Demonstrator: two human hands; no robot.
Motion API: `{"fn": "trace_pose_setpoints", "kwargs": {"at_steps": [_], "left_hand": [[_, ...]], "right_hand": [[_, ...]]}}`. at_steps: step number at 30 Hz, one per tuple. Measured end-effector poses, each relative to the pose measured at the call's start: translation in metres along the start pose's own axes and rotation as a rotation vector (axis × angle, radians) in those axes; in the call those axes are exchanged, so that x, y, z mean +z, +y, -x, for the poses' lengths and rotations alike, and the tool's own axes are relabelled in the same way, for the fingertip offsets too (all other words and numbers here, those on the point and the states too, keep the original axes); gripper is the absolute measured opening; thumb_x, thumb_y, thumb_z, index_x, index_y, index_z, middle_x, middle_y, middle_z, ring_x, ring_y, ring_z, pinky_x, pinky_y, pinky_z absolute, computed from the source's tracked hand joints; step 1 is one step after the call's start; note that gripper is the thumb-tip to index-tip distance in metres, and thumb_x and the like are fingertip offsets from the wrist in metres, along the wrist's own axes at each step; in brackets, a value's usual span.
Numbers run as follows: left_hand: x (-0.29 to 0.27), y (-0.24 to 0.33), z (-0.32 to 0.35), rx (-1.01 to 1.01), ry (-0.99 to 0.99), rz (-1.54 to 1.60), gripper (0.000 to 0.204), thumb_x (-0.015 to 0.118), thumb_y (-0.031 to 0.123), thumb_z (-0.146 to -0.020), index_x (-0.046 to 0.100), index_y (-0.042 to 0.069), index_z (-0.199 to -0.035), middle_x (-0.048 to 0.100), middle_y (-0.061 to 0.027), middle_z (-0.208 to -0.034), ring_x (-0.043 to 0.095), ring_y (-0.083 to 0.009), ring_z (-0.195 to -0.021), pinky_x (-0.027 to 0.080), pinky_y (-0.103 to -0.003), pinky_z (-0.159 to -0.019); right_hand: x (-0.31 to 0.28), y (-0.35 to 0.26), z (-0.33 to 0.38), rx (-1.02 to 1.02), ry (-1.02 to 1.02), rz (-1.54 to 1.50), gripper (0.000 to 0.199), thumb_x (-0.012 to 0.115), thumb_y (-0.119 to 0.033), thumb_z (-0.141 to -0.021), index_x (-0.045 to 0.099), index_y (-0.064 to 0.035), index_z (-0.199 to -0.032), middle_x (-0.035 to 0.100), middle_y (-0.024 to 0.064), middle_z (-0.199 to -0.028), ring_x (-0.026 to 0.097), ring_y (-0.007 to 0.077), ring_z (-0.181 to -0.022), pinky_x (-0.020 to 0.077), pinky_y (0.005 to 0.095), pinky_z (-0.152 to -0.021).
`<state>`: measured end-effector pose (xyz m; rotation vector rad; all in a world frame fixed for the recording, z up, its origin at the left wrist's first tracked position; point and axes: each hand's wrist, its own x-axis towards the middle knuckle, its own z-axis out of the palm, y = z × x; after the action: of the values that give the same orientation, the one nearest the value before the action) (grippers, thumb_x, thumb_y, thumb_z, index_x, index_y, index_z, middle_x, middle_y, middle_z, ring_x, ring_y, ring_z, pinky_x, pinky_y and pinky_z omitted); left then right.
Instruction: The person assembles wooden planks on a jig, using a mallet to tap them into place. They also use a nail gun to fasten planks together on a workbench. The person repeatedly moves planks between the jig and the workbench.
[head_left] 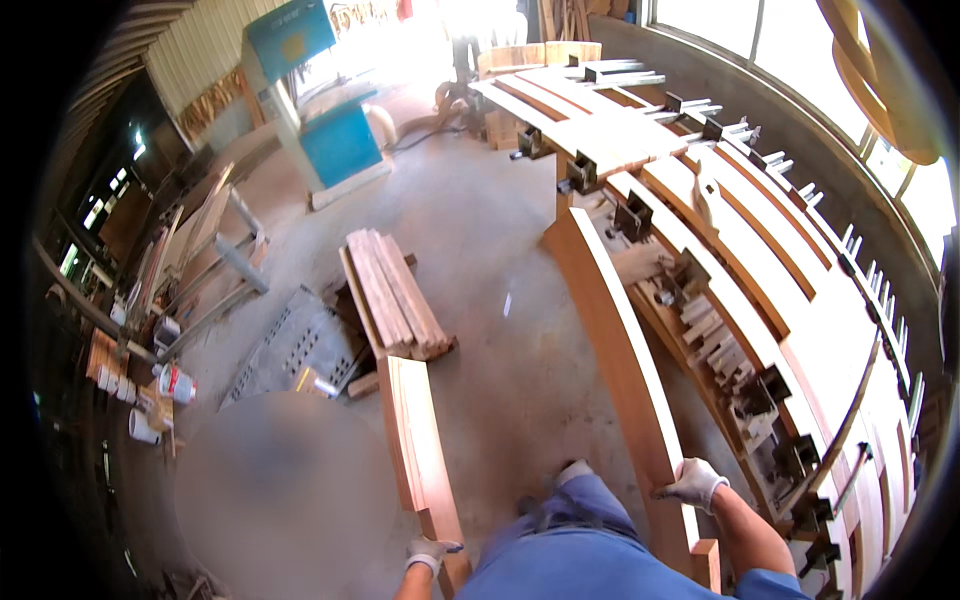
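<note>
My right hand [695, 484], in a white glove, grips the edge of a long, wide wooden board [610, 335]. The board slants away from me, along the near side of a workbench. My left hand [430, 552], gloved too, is closed on the near part of a narrower stepped timber [415, 440], which reaches forward on my left. Its far end comes close to a stack of planks [390, 290]. Both pieces flank my body, one on each side; their near ends run toward the lower edge. Part of the left fingers is hidden against the timber.
Clamped boards [740, 230] cover the bench at right, with black clamp heads [632, 215] sticking out along its side. A perforated metal plate [295, 345] lies beside the plank stack. A teal machine [340, 140] stands farther off. A blurred round patch hides the lower left.
</note>
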<state>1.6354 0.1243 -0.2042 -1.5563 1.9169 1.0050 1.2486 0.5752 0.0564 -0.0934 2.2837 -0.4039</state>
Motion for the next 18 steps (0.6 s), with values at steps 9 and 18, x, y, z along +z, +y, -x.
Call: {"fn": "trace_pose_setpoints", "kwargs": {"at_steps": [9, 18], "left_hand": [[-0.111, 0.226, -0.137, 0.038, 0.218, -0.263, 0.073, 0.104, 0.035, -0.055, 0.071, -0.006, -0.106, 0.073, -0.0215, -0.105, 0.072, -0.0305, -0.099, 0.058, -0.041, -0.085], [-0.156, 0.31, -0.276, 0.472, 0.242, -0.066, 0.029, 0.091, 0.016, -0.073, 0.064, 0.006, -0.077, 0.062, -0.0093, -0.066, 0.064, -0.0234, -0.058, 0.051, -0.043, -0.052]], "right_hand": [[-0.149, -0.116, -0.129, -0.08, 0.033, -0.034, 0.067, 0.088, -0.066, -0.063, 0.076, -0.0047, -0.088, 0.075, 0.014, -0.084, 0.073, 0.028, -0.082, 0.0564, 0.0368, -0.078], [-0.296, -0.229, -0.236, -0.058, 0.232, -0.097, 0.08, 0.083, -0.074, -0.068, 0.075, -0.0019, -0.101, 0.077, 0.0193, -0.096, 0.074, 0.0322, -0.094, 0.0571, 0.0396, -0.085]]}}
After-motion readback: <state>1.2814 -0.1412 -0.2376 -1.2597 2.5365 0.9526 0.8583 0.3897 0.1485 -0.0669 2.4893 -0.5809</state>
